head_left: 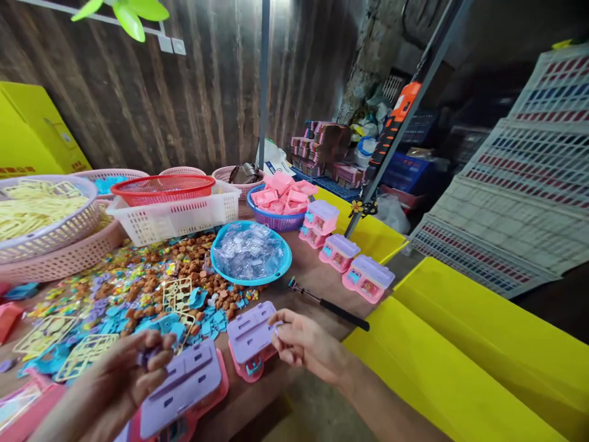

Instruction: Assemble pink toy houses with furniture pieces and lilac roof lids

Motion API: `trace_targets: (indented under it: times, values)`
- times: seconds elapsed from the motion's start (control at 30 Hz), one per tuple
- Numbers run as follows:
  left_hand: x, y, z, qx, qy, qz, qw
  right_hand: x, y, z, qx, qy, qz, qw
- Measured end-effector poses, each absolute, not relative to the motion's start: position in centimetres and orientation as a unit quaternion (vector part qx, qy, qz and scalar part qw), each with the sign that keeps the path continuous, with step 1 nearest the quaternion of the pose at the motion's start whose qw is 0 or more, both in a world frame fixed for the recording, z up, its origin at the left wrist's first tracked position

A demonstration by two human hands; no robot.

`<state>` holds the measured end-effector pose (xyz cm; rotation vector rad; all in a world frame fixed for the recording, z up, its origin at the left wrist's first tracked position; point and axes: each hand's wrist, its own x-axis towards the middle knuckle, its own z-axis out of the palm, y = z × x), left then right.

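Note:
My left hand (117, 377) is closed loosely around several small purple plastic pieces (148, 357). Close beside it, near the table's front edge, is a pink toy house (221, 383) with a slotted purple roof (181, 387). The fingertips of my right hand (310, 344) are pinched on a small purple piece (277, 328), partly hidden by the fingers. That pinch is at the right end of a second purple roof (251, 331), which sits on another pink toy house (251, 372). Whether the piece touches the roof I cannot tell.
Loose brown, blue and yellow parts (147, 282) are heaped at left. Behind stand a blue basin (216, 261) of clear parts, a purple basket (276, 221) of pink parts and other baskets. Finished-looking toy houses (368, 276), a black-handled stick (343, 314) and yellow boxes (442, 368) are at right.

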<state>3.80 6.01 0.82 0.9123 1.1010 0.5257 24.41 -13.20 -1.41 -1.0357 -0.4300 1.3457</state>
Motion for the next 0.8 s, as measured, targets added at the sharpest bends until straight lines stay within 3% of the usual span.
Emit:
trace_targets:
  times: [0.1, 0.33, 0.47, 0.8]
  values:
    - [6.1, 1.1, 0.4, 0.419, 0.394, 0.079, 0.814, 23.9, -15.6, -3.3, -0.462, -0.169, 0.562, 0.665]
    - [10.2, -7.3, -3.2, 0.496, 0.327, -0.019, 0.805, 21.2, -17.5, -5.6, -0.587, -0.240, 0.384, 0.672]
    - [10.4, -8.9, -3.7, 0.474, 0.314, -0.009, 0.822, 19.7, -18.5, -6.2, -0.658, -0.329, 0.262, 0.624]
    - [8.2, -9.9, -5.2, 0.436, 0.331, 0.038, 0.836, 18.6, -19.0, -8.0, -0.671, -0.494, 0.075, 0.548]
